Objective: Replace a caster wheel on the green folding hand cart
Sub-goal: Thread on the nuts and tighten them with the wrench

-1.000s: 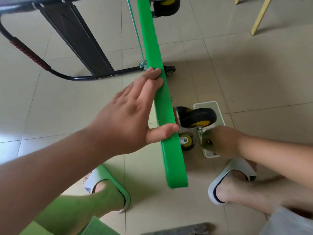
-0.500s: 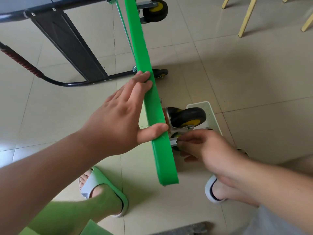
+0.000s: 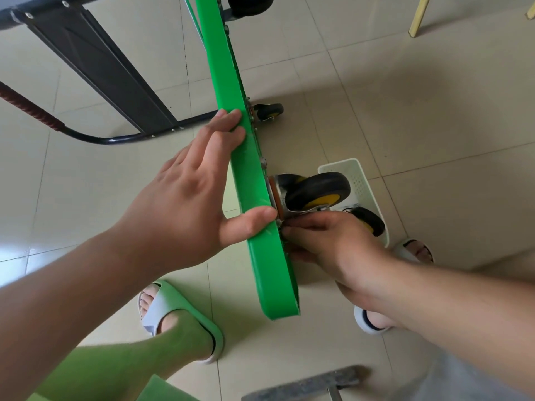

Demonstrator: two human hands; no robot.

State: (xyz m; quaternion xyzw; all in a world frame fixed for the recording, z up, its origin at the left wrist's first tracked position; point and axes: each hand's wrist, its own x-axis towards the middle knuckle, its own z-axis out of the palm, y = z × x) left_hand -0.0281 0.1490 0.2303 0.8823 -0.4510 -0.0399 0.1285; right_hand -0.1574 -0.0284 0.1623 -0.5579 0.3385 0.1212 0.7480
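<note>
The green cart deck [image 3: 252,183] stands on its edge, running from the top centre down to the lower middle. My left hand [image 3: 191,195] clasps its rim, fingers over the top and thumb pressed on the near face. A black caster wheel with a yellow hub [image 3: 317,191] sticks out from the deck's right side on a metal bracket. My right hand [image 3: 327,241] is just below that bracket, fingertips pinched against the deck's underside; what they pinch is hidden. A second loose wheel [image 3: 369,221] lies in the white tray [image 3: 362,180] behind my hand.
The cart's black folded handle frame [image 3: 95,68] lies on the tiled floor at upper left. Two more casters show along the deck, one [image 3: 269,111] mid-way and one [image 3: 250,4] at the top. My sandalled feet flank the deck's near end. A yellow chair leg [image 3: 418,15] stands top right.
My right hand came up from the white tray to the deck's underside just below the mounted caster. My left hand keeps the same hold on the deck.
</note>
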